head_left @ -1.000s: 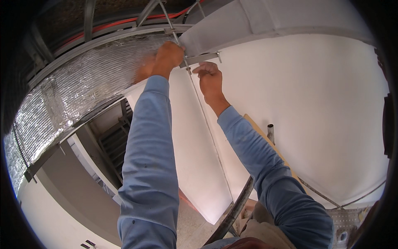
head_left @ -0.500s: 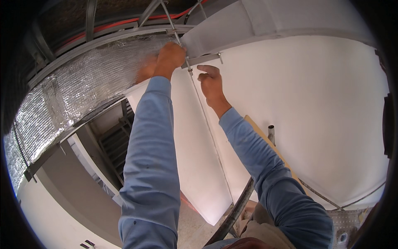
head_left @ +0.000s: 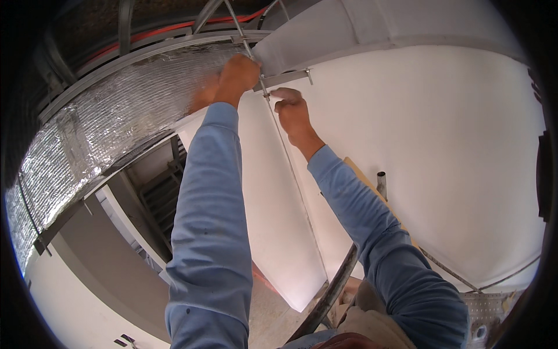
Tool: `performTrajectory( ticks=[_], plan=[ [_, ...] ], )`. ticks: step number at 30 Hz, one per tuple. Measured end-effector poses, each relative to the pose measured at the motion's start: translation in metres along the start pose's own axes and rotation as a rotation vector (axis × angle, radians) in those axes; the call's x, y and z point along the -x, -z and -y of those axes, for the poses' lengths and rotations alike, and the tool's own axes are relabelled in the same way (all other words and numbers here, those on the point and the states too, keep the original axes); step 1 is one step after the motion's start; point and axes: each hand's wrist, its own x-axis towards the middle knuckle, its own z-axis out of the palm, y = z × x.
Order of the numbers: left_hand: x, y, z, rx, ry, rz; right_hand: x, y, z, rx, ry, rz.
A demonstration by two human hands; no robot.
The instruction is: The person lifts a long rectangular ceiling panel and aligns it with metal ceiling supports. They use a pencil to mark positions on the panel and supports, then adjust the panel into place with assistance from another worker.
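My left hand (head_left: 239,77) is closed at a thin threaded rod (head_left: 238,23) that slants down from the top, its fingers partly hidden behind the knuckles. Just below it, a small nut (head_left: 267,95) sits near the rod's lower end. My right hand (head_left: 295,119) is beside this nut, index finger pointed at it and slightly blurred, with a gap between index and thumb. A short metal channel (head_left: 285,79) runs to the right of the rod, with a second rod end (head_left: 310,75) through it. Silver foil-faced insulation (head_left: 116,122) lies left of my left hand.
A grey wrapped duct (head_left: 325,35) curves along the upper right. White panels (head_left: 442,157) fill the right side. A metal pole (head_left: 337,285), an upright pipe end (head_left: 381,180) and a yellowish board edge (head_left: 361,176) are near my right arm. Red cable (head_left: 168,33) runs above.
My right hand has moved slightly up and left, bringing its index fingertip to the nut. My left hand stays at the rod, shifted only a little.
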Motion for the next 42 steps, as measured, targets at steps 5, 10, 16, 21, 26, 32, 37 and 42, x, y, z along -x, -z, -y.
performTrajectory(
  ticks=[5, 10, 16, 21, 26, 32, 37, 42],
  plan=[
    [0.003, 0.004, -0.003, -0.018, -0.010, -0.002, 0.001, 0.001, -0.001, -0.076, 0.066, -0.050],
    [0.002, 0.004, -0.003, -0.063, -0.059, -0.019, 0.001, 0.003, 0.001, -0.122, 0.078, -0.126],
    [0.015, 0.019, -0.016, 0.047, 0.078, 0.044, 0.003, 0.003, -0.002, -0.174, 0.051, -0.078],
    [0.027, 0.030, -0.024, -0.192, -0.119, 0.125, -0.009, 0.014, -0.021, -0.144, 0.212, -0.040],
    [0.029, 0.029, -0.027, -0.369, -0.169, 0.093, -0.098, 0.064, -0.047, 0.047, -0.084, -0.548],
    [0.029, 0.025, -0.024, -0.226, -0.140, 0.043, -0.140, 0.078, -0.083, 0.282, -0.072, -0.181],
    [0.025, 0.021, -0.017, -0.245, -0.154, 0.056, -0.127, 0.079, -0.095, 0.210, 0.258, -0.456],
    [0.024, 0.020, -0.016, -0.282, -0.178, -0.001, -0.145, 0.075, -0.091, 0.134, 0.081, -0.256]
  ],
)
